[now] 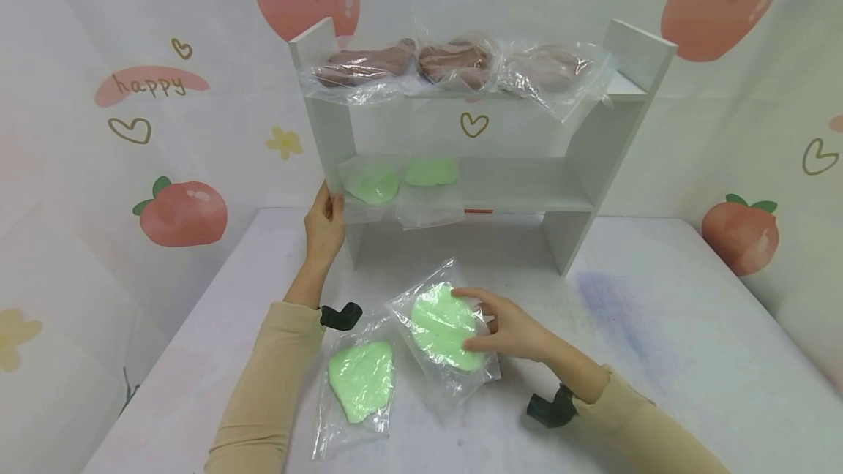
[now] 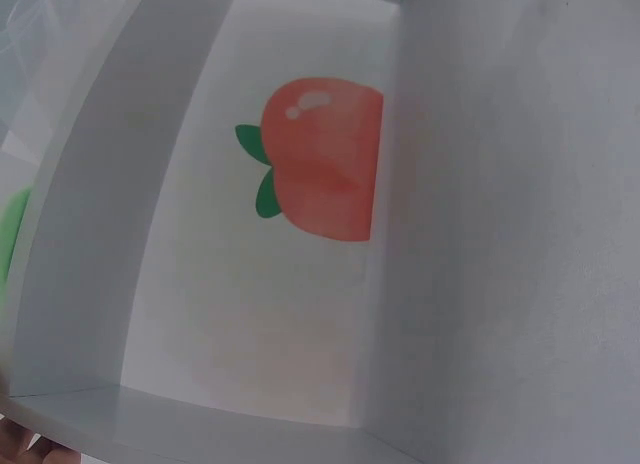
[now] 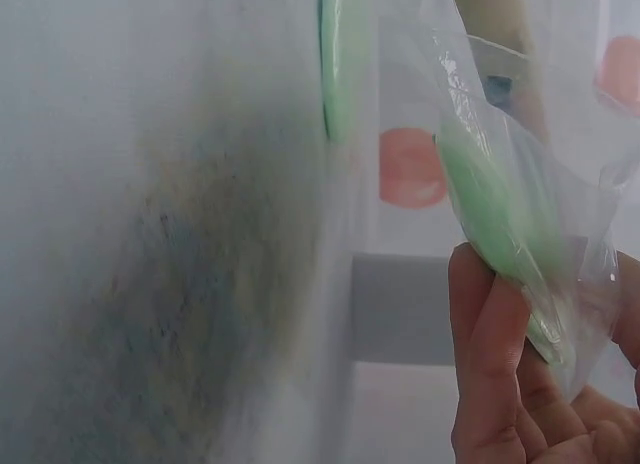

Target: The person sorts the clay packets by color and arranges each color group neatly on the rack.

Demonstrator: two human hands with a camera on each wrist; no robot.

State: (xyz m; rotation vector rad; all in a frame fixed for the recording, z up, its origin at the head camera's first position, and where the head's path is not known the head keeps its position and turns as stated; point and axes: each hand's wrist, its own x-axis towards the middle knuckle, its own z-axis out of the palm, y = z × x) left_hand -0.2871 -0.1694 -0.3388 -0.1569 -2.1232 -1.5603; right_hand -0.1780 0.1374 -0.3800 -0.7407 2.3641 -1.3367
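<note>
My right hand (image 1: 516, 328) grips a clear plastic bag of flat light-green clay-like stuff (image 1: 440, 324) by its right edge, held tilted above the table. In the right wrist view fingers and thumb lie on both sides of the bag (image 3: 490, 209). My left hand (image 1: 323, 232) holds the left side panel of a small white shelf rack (image 1: 579, 185), at the level of its middle board. Close by on that board lie two more bags of green stuff, a left one (image 1: 374, 185) and a right one (image 1: 431, 172), their clear ends hanging over the front.
Another bag of green stuff (image 1: 361, 380) lies flat on the white table (image 1: 658, 357), between my forearms. Along the rack's top board sit three clear bags with brown contents (image 1: 457, 64). A cloth printed with fruit (image 1: 184, 214) hangs behind.
</note>
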